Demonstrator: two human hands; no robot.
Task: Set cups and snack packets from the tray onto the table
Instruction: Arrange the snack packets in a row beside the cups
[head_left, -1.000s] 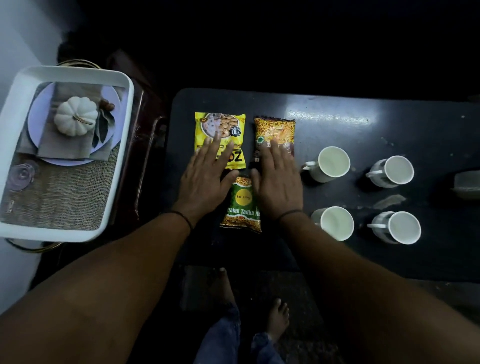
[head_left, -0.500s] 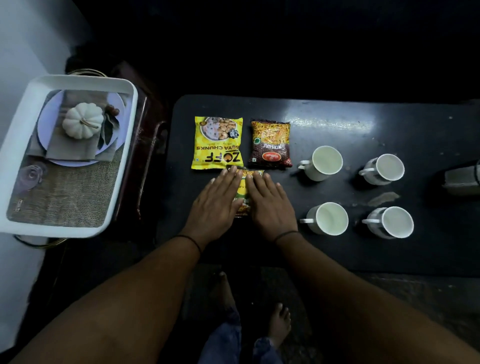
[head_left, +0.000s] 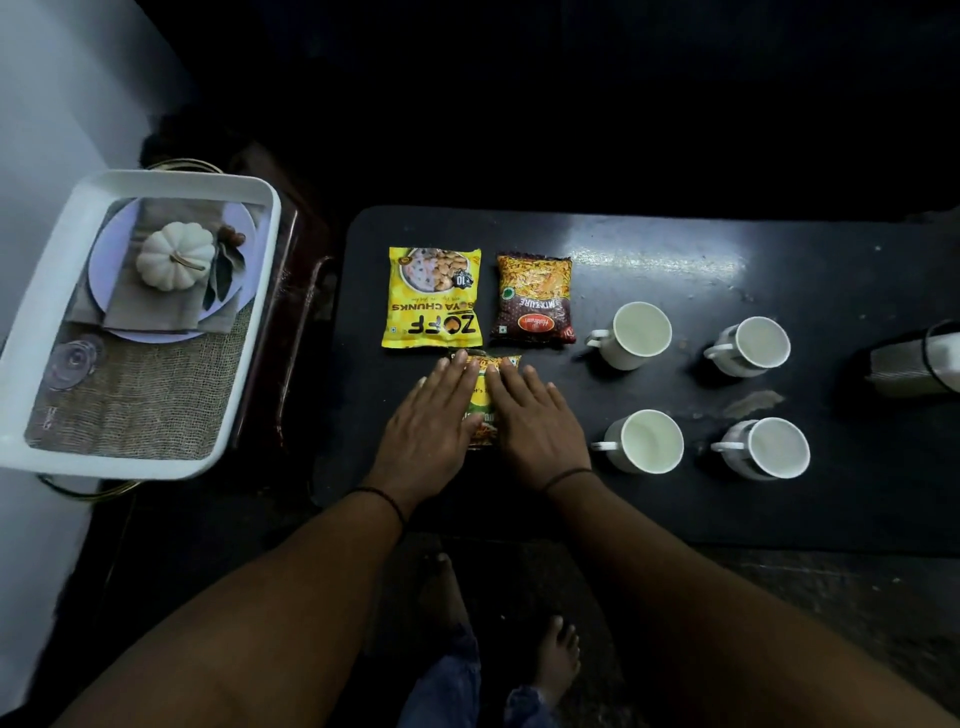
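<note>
On the black table (head_left: 675, 260) lie a yellow soya chunks packet (head_left: 434, 299) and, to its right, a dark red mixture packet (head_left: 534, 301). Just below them lies a green snack packet (head_left: 483, 400), mostly covered. My left hand (head_left: 431, 426) and my right hand (head_left: 535, 421) rest flat on it side by side, fingers extended. Several white cups stand to the right: two at the back (head_left: 636, 335) (head_left: 753, 347) and two at the front (head_left: 647, 441) (head_left: 769, 448).
A white tray (head_left: 57, 270) stands at the left on a stand, holding a burlap mat, a plate, a napkin, a small white pumpkin (head_left: 174, 254) and a glass. A white container (head_left: 930, 364) sits at the table's right edge. My bare feet show below the table.
Both hands have slid back toward me from the yellow and red packets onto the green packet, and now lie flat over it.
</note>
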